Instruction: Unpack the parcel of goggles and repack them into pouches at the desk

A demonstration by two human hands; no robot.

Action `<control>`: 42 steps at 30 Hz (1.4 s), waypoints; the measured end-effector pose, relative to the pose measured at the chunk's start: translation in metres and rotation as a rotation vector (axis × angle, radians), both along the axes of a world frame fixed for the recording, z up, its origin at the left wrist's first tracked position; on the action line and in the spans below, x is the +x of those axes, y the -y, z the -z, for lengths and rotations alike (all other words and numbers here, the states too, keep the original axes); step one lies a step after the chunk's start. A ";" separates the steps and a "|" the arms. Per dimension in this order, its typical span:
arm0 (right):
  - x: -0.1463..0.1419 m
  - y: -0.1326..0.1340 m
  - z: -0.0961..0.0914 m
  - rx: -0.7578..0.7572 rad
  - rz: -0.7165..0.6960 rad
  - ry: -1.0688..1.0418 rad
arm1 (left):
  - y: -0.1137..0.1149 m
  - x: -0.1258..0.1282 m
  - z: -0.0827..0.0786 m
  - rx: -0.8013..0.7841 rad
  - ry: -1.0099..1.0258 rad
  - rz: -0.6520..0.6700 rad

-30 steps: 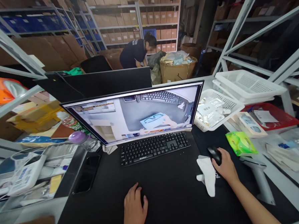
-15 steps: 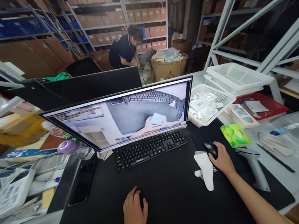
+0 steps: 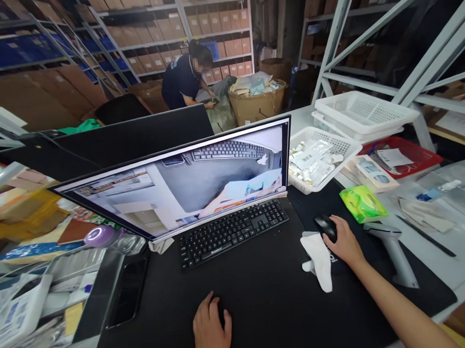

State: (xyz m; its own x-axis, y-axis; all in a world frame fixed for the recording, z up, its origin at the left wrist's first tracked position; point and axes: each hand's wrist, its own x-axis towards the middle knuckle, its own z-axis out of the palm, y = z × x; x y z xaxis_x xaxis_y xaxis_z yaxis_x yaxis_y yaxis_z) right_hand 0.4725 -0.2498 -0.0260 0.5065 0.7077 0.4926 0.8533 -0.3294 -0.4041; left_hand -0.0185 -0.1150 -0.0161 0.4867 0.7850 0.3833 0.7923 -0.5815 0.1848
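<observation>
Head view: mouse gripped by curled right hand, left hand laid flat, empty; cloth just beside mouse could be snagged

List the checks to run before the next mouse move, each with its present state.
1. Right hand holds the mouse: ok.
2. Room to slide the mouse left: not ok, a white cloth lies right beside it.
3. Left hand flat on the black desk mat, off the keyboard: ok.
4. Monitor lit and showing a picture: ok.
5. Cursor position on the monitor: cannot tell.
</observation>
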 end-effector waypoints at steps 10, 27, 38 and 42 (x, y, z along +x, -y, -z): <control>0.000 0.000 -0.001 0.004 0.003 -0.005 | -0.001 -0.002 0.005 -0.075 0.003 -0.021; -0.001 -0.001 -0.001 0.001 0.006 0.009 | -0.001 -0.001 -0.002 0.026 -0.003 0.021; -0.001 -0.002 0.000 0.011 -0.003 0.030 | -0.001 -0.001 -0.004 0.047 0.001 0.010; -0.001 -0.002 0.000 0.010 -0.001 0.023 | -0.002 -0.003 -0.001 0.044 0.001 0.015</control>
